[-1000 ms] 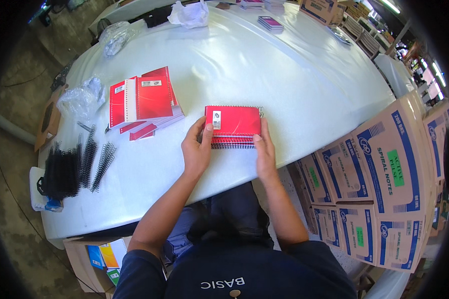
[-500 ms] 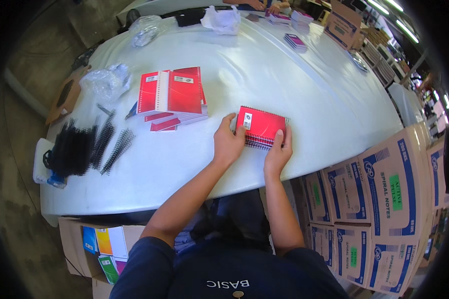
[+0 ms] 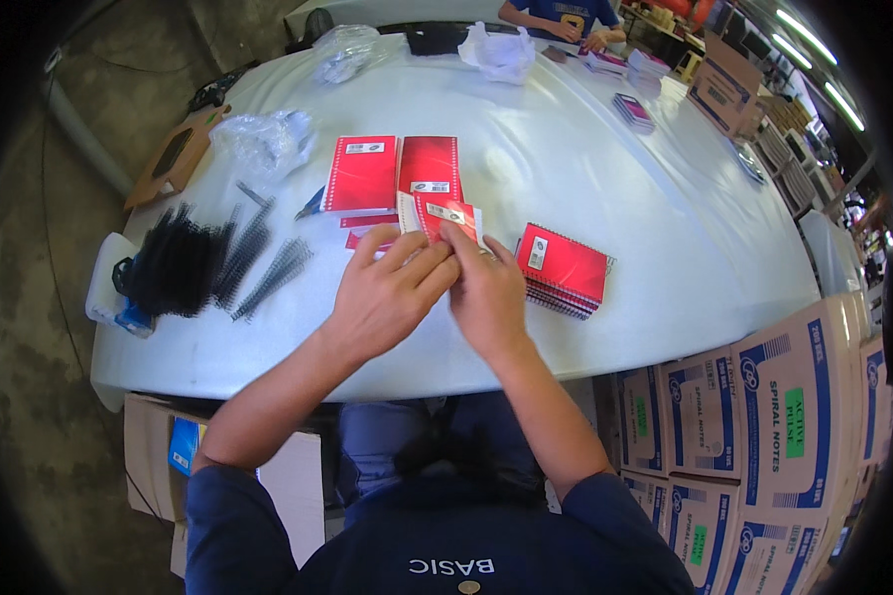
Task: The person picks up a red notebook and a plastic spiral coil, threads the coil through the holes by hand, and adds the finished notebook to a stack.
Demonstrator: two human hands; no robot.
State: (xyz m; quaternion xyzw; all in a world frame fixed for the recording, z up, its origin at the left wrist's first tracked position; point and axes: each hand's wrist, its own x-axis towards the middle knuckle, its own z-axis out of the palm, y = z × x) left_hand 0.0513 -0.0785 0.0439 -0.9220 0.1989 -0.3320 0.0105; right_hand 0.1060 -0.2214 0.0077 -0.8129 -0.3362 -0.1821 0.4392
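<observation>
In front of the loose pile, a small red notebook (image 3: pixel 445 210) with punched holes is tilted up between my hands. My right hand (image 3: pixel 490 297) is closed on its lower right part, a digit lying on the cover. My left hand (image 3: pixel 382 293) is at its lower left edge, fingers bent and partly overlapping my right fingers; its thumb is hidden. Behind are red unbound notebooks (image 3: pixel 361 177) with holes along their edges, stacked in a pile. To the right, a stack of spiral-bound red notebooks (image 3: pixel 569 266) lies apart from my hands.
Black spiral coils (image 3: pixel 179 263) lie in a heap at the left, near crumpled clear plastic (image 3: pixel 263 144) and an open cardboard piece (image 3: pixel 177 159). Cartons (image 3: pixel 784 412) are stacked by the right table edge. An open box (image 3: pixel 151 446) stands below left. Another person (image 3: pixel 571 22) works at the far side.
Both hands have left the bound red stack, which now lies on the table, and moved left to the unbound pile. A small notebook there is now between them. The view has shifted.
</observation>
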